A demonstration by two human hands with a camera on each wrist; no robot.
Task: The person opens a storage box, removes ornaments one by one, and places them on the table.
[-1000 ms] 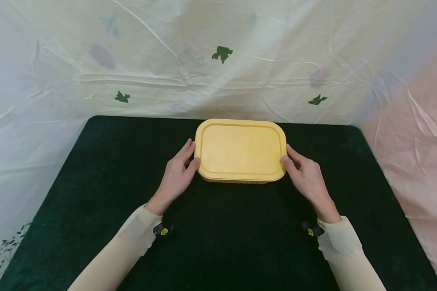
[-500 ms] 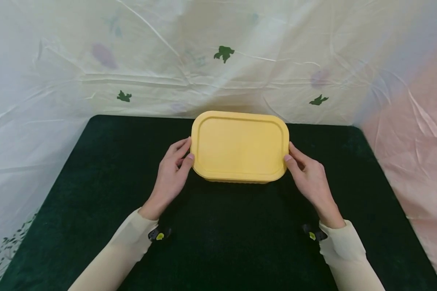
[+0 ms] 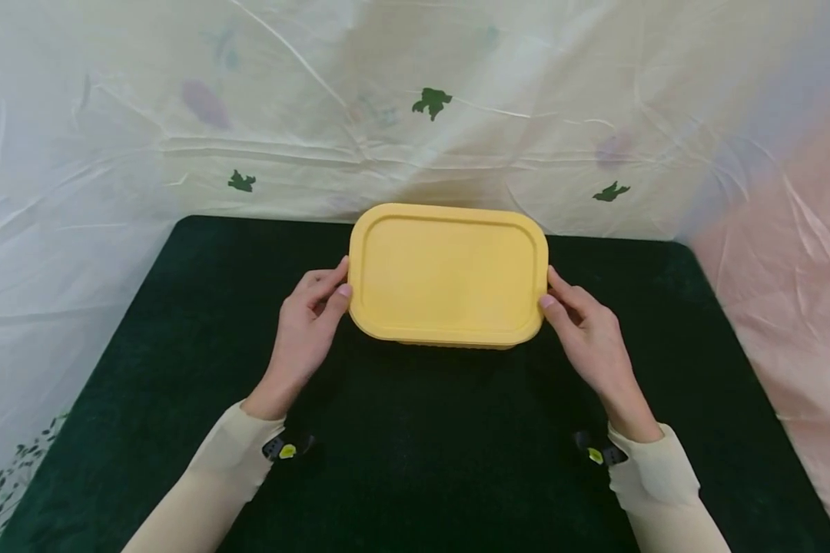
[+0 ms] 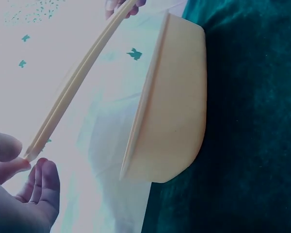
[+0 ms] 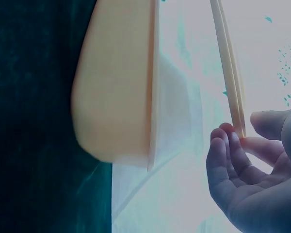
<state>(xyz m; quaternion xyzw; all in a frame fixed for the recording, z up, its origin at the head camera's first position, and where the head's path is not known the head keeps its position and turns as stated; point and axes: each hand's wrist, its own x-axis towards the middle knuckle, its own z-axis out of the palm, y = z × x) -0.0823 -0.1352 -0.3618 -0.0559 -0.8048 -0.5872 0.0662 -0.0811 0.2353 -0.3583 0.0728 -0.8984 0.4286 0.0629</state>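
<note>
A yellow rectangular lid [image 3: 449, 273] with rounded corners is held up by both hands above a matching yellow box [image 4: 177, 97]. My left hand [image 3: 304, 319] pinches its left end between thumb and fingers. At the opposite end, my right hand [image 3: 588, 330] pinches the rim the same way. Both wrist views show a gap between the lid and the box, wider on the left side. The box [image 5: 119, 87] stands on the dark green cloth; from the head, the lid hides its inside and all but a thin strip of its front wall.
Dark green cloth [image 3: 415, 445] covers the table. A pale curtain with green leaf-like patches [image 3: 432, 102] hangs behind its back edge, and pinkish fabric [image 3: 788, 307] hangs at the right. Each wrist wears a small dark strapped device [image 3: 287, 447].
The lid has risen off the box and looks larger, its left end higher and shifted left. My left hand has moved left with it; my right hand has shifted only slightly.
</note>
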